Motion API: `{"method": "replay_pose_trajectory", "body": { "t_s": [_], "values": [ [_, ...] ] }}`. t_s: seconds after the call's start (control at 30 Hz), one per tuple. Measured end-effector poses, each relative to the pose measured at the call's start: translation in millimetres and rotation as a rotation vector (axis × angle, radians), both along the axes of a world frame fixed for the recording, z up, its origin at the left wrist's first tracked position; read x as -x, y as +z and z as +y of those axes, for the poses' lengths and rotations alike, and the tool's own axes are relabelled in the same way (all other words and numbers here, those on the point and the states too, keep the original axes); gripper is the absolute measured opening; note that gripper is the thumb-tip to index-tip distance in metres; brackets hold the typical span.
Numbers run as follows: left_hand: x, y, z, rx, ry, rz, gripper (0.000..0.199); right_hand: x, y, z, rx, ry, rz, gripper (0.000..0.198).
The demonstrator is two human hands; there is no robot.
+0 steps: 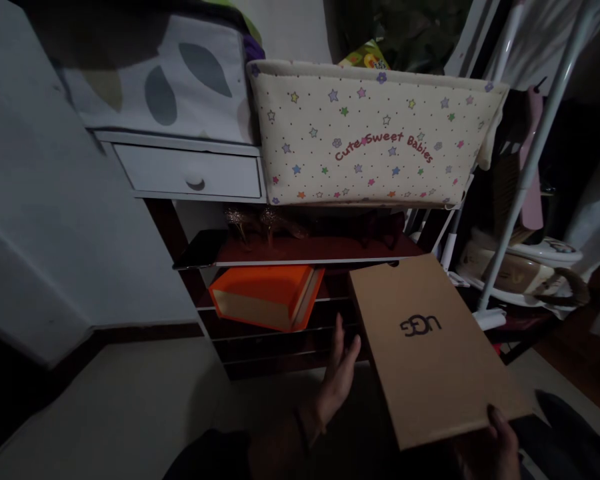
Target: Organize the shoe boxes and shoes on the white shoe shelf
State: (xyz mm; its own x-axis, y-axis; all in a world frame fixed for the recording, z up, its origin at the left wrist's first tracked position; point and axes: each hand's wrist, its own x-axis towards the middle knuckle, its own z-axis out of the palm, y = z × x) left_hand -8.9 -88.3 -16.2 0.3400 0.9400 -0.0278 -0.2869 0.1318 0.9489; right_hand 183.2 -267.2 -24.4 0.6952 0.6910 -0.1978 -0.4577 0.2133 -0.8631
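While the right hand [500, 443] grips the near corner of a brown cardboard box [433, 343] | left hand [337, 377] open, fingers flat beside the box's left edge | orange box [265, 300] on shelf beyond the left hand.

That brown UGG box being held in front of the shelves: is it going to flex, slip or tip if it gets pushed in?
The brown box looks like rigid cardboard with flat, straight edges, so it probably stays stiff. Its matte surface likely grips fairly well. Only the right hand holds a near corner while the left hand is beside its edge, so it may tilt; weight cannot be judged.
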Motion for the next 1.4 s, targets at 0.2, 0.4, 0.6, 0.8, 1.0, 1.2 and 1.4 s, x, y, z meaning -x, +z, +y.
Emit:
{"method": "replay_pose_trajectory", "body": {
  "t_s": [0.2,0.4,0.6,0.8,1.0,1.2,1.4],
  "values": [
    [1.4,0.2,0.8,-0.092,0.008,-0.056,0.081,34.1,15.9,33.5,0.014,0.010,0.257,0.065],
    [1.8,2.9,11.5,-0.090,0.014,-0.004,0.076,39.7,20.7,67.8,-0.079,0.133,0.240,0.062],
    [7.9,17.0,30.2,-0.145,0.056,0.092,0.066,41.0,21.1,110.7,-0.089,0.272,0.143,0.079],
    [8.9,33.5,46.4,-0.125,0.023,0.076,0.067,-1.6,15.4,145.9,0.144,0.315,-0.385,0.094],
    [-0.6,33.6,50.0,-0.181,0.019,0.131,0.072,-59.5,18.3,189.4,-0.030,0.063,-0.903,0.094],
    [0.9,41.7,58.0,-0.211,-0.049,0.339,0.077,-68.2,8.5,222.9,-0.074,0.075,-0.919,0.081],
    [-6.1,37.9,79.2,-0.211,-0.051,0.285,0.082,-71.8,0.8,244.9,-0.089,0.029,-0.900,0.083]
  ]
}}
